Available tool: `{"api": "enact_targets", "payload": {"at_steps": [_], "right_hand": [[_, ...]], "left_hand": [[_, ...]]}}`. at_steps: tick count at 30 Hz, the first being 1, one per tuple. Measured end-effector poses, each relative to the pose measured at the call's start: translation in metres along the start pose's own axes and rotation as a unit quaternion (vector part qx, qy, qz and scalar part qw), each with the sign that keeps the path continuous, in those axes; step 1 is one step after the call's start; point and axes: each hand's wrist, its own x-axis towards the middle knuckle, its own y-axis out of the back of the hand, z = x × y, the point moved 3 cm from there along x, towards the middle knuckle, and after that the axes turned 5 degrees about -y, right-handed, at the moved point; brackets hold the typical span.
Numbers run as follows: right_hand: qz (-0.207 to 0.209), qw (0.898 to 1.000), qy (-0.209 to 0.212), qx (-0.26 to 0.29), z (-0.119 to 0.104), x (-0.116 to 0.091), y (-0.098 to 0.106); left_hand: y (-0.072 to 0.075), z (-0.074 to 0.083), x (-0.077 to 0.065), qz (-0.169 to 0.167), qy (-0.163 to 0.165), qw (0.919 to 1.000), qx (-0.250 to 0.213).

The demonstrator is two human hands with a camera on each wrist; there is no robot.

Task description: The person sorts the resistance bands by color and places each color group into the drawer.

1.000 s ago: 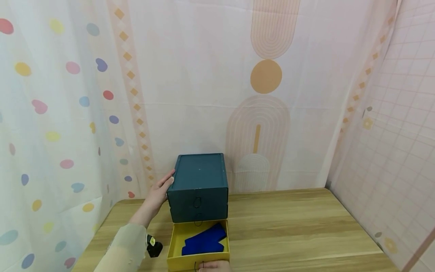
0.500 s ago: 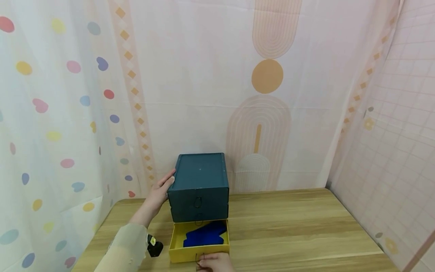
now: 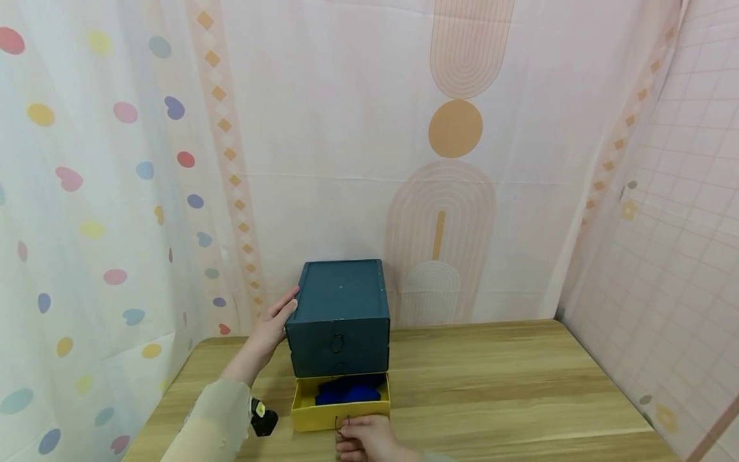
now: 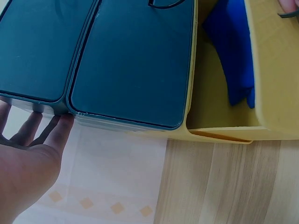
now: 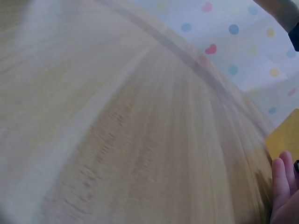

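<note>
In the head view a stacked drawer unit [image 3: 340, 289] has a dark teal upper part, with a pulled-out yellow drawer [image 3: 312, 419] at its bottom. Folded blue cloth [image 3: 359, 393] lies inside the drawer, its rear portion in shadow under the teal part. My left hand [image 3: 270, 328] rests against the unit's left side; the left wrist view shows its extended fingers [image 4: 58, 135] touching the teal wall. With thumb and fingers, my right hand [image 3: 371, 439] pinches the dark loop pull [image 3: 337, 423] on the yellow front. Only part of that hand shows in the right wrist view.
A small black object with a yellow label [image 3: 263, 420] lies on the wooden table [image 3: 491, 385] beside my left sleeve [image 3: 213, 417]. A patterned curtain [image 3: 329, 128] hangs close behind the unit. Another dark loop [image 3: 337, 343] hangs on the teal front.
My right hand has moved away from me, pushing the yellow drawer further in, so less of the blue cloth shows. The left hand stays against the unit's side.
</note>
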Motion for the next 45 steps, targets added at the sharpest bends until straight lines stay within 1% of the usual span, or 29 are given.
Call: {"api": "enact_targets", "payload": {"at_steps": [8, 16, 33, 37, 45], "right_hand": [[-0.016, 1.0, -0.001, 0.02, -0.006, 0.009, 0.002], [-0.023, 1.0, 0.01, 0.014, -0.011, 0.016, 0.003], [0.003, 1.0, 0.02, 0.004, -0.018, 0.034, 0.001], [0.001, 1.0, 0.024, 0.003, -0.021, 0.038, 0.002], [-0.005, 1.0, 0.023, -0.004, -0.028, 0.039, 0.004]], "left_hand": [[0.0, 0.0, -0.001, -0.002, -0.004, 1.0, -0.001], [0.001, -0.003, 0.0, -0.002, -0.001, 1.0, 0.0], [0.001, -0.001, -0.001, -0.007, -0.008, 0.9999, -0.001], [0.001, -0.001, -0.001, -0.004, -0.005, 1.0, -0.003], [0.0, -0.001, 0.0, 0.0, 0.0, 1.0, -0.005]]}}
